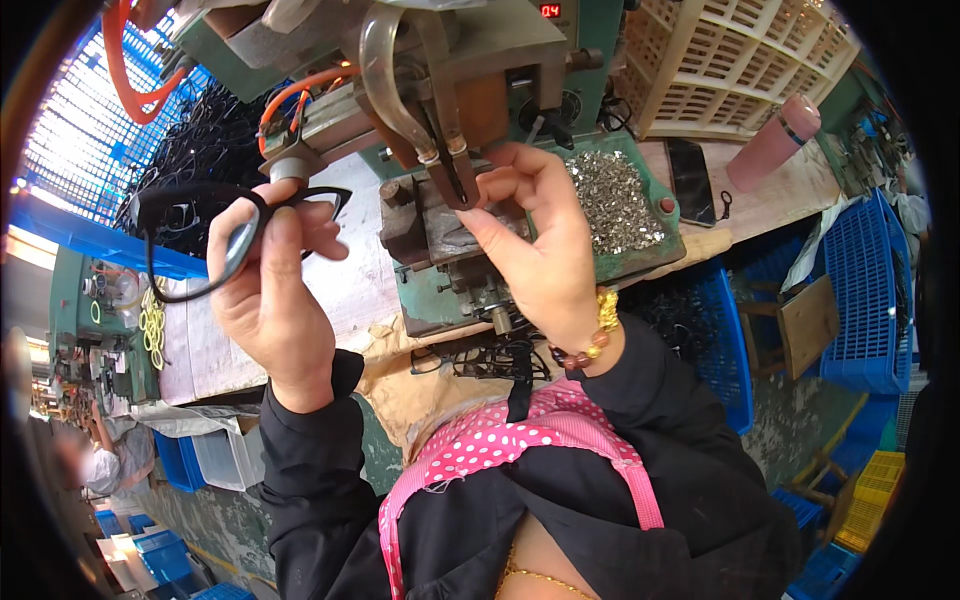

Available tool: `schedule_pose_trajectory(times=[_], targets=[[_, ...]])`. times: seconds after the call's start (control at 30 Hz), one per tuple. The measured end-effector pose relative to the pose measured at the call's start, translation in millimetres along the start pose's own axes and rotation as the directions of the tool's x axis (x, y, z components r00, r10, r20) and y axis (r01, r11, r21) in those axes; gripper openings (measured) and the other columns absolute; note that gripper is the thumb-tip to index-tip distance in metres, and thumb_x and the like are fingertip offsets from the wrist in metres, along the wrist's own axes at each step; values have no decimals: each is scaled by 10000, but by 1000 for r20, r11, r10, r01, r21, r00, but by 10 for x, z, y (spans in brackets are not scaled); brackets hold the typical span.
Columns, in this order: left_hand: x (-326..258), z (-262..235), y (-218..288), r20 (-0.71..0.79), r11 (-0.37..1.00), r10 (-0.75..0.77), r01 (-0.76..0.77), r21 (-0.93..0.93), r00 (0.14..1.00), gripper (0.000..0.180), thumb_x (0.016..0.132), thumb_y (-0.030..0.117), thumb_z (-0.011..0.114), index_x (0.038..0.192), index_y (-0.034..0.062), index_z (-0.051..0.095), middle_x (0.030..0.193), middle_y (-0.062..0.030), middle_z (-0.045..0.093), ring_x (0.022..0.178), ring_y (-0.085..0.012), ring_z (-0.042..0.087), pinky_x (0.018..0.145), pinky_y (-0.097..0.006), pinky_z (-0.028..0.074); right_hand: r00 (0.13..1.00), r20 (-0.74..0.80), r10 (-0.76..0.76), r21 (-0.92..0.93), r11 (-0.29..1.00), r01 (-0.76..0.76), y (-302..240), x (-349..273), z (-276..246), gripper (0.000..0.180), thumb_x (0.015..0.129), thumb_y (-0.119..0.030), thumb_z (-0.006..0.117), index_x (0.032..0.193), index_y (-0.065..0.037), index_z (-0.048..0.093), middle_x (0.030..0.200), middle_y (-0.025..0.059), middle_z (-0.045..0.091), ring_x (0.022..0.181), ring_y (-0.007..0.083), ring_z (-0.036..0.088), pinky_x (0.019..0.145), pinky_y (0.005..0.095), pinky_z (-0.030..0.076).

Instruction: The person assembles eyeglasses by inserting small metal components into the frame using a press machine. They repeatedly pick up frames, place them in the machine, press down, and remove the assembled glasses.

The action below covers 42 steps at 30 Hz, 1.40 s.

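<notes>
My left hand [275, 295] is closed on a black eyeglass frame [185, 193], fingers and thumb pinching it in the middle. The frame is held up left of a green bench machine [425, 300]. My right hand [548, 250] is at the machine's dark, narrow jaws [458, 185], thumb and forefinger brought together at their lower end. Whatever lies between those fingertips is too small or hidden to make out. Right of this hand, many small shiny metal pieces [612, 205] fill a green tray [664, 178].
Black frames [215, 130] are heaped in a blue basket [95, 225] at the left. A phone [690, 180], a pink bottle [775, 143] and a cream crate [730, 75] stand at the right. Orange hoses [118, 65] hang upper left. More black frames [480, 360] lie below the bench edge.
</notes>
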State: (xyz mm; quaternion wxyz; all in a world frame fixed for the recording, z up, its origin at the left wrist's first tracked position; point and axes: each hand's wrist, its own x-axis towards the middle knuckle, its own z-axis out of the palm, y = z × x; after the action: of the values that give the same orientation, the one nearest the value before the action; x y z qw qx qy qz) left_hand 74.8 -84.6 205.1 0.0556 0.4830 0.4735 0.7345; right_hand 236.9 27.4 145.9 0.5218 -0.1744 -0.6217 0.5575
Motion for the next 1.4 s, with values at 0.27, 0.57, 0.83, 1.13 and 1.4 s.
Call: schedule_pose_trajectory(times=[0.27, 0.57, 0.83, 1.13, 1.4], targets=[[-312, 198, 76, 769, 745, 155, -585, 322, 620, 375, 720, 43, 813, 1085, 31, 725, 1106, -143, 726, 976, -302, 707, 947, -432, 568, 999, 23, -35, -50, 998, 36, -12, -19, -323, 328, 947, 40, 636, 1270, 1, 593, 1078, 69, 706, 1040, 139, 657, 945, 292, 509], [-191, 275, 58, 783, 866, 68, -426, 261, 618, 458, 635, 11, 844, 1073, 23, 711, 1106, -141, 722, 930, -317, 710, 781, -395, 575, 953, -298, -51, -433, 897, -87, 647, -102, -1476, 261, 948, 21, 620, 1205, 3, 664, 1131, 100, 713, 1076, 200, 667, 966, 314, 500], [-266, 259, 90, 764, 823, -17, -425, 377, 645, 461, 625, 25, 866, 1066, 38, 735, 1129, -137, 725, 975, -331, 699, 870, -414, 558, 850, -411, -330, -687, 725, -51, 544, -67, -2136, 245, 905, 14, 650, 1150, 4, 669, 1094, 131, 678, 1033, 255, 659, 908, 346, 517], [-373, 251, 89, 755, 762, -48, -464, 451, 654, 464, 652, 23, 851, 1098, 35, 721, 1151, -150, 726, 1065, -345, 689, 1018, -467, 518, 866, -485, -123, -874, 105, -475, 981, 286, -2924, 828, 760, -497, 835, 1386, -37, 548, 1309, 215, 611, 1242, 392, 550, 1047, 494, 421], [-839, -33, 65, 561, 670, -51, -388, 633, 827, 655, 779, -119, 693, 1401, 41, 566, 1514, -251, 462, 1401, -430, 468, 1159, -486, 377, 860, -508, -55, -861, -7, -509, 1164, 345, -2935, 1027, 651, -561, 872, 1418, -5, 476, 1266, 230, 613, 1213, 401, 561, 1048, 493, 395]])
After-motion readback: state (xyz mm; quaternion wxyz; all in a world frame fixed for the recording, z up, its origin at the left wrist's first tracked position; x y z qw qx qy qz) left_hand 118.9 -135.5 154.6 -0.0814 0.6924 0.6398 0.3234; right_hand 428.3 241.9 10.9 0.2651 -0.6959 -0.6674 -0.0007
